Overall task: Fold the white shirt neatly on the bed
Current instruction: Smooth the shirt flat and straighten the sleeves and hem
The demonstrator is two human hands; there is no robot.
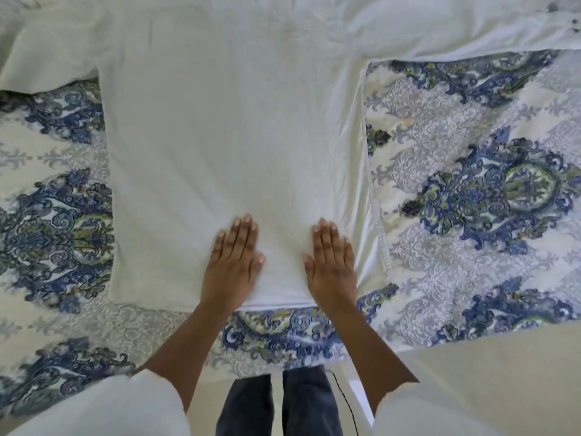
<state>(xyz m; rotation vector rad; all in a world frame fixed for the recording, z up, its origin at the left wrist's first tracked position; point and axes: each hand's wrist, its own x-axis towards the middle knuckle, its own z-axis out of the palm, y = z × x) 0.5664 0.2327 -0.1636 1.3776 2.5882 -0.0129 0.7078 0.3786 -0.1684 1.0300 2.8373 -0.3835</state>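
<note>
Head view | one white shirt (232, 136) | two hands, left hand (234, 265), right hand (331, 265), flat, fingers together

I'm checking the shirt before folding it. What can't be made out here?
- Collar and shoulders of the white shirt: cut off by the top edge of the head view.
- Ends of both sleeves: run past the left and right edges.
- Hem under the left hand and right hand: covered by the flat palms.
- Bedspread beneath the shirt: hidden by the cloth.
</note>
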